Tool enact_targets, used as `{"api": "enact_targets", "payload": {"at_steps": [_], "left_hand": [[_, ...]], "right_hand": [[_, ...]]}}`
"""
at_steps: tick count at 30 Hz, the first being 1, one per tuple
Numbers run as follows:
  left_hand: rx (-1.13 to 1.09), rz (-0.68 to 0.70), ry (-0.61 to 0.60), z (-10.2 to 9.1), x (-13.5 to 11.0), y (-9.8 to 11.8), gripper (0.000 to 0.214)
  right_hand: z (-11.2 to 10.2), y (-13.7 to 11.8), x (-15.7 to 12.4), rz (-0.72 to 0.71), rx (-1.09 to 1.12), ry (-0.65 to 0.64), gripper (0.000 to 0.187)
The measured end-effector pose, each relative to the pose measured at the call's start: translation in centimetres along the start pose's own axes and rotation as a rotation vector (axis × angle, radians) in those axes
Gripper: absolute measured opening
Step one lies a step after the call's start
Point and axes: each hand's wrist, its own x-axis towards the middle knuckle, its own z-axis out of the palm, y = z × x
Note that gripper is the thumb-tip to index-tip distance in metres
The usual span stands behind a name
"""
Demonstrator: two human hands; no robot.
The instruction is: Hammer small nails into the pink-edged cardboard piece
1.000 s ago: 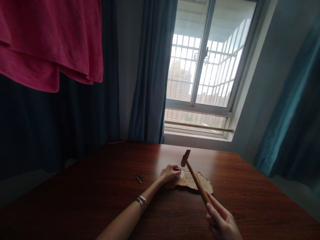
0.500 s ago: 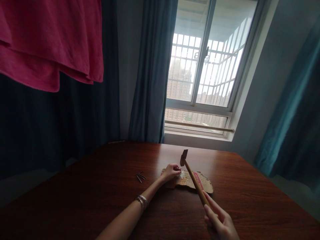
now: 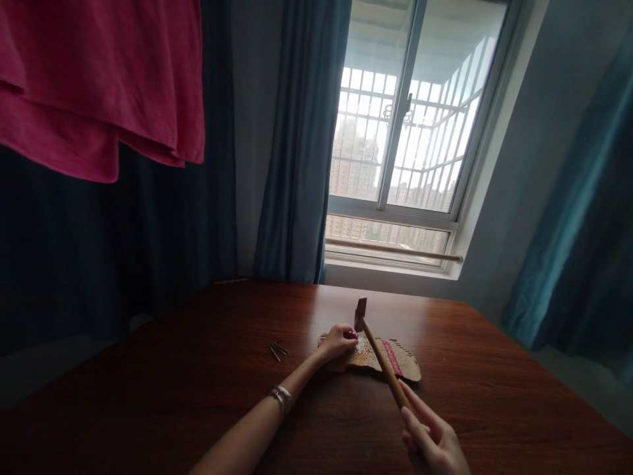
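My right hand (image 3: 432, 445) grips the wooden handle of a small hammer (image 3: 378, 356); its metal head hangs just above and right of my left fingertips. My left hand (image 3: 337, 341) rests on the left end of a flat, irregular wooden board (image 3: 400, 364) dotted with small marks and a red patch, fingers pinched on something too small to make out. A bracelet sits on my left wrist. The board lies on a dark brown wooden table (image 3: 198, 396).
A few loose nails (image 3: 277, 349) lie on the table left of my left hand. Beyond the table are a barred window (image 3: 400, 145), blue curtains on both sides, and a pink cloth (image 3: 99, 86) hanging at upper left.
The hammer head has shifted slightly left and down toward my left fingertips, and my right hand has slid a little leftward. My left hand stays put on the board.
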Motion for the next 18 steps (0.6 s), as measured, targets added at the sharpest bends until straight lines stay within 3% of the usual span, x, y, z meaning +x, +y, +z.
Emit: {"api": "enact_targets", "payload": {"at_steps": [18], "left_hand": [[0.043,-0.027,0.006,-0.27,0.06,0.25,0.023]], "right_hand": [[-0.26,-0.03,0.18,0.040,0.074,0.058,0.084]]}}
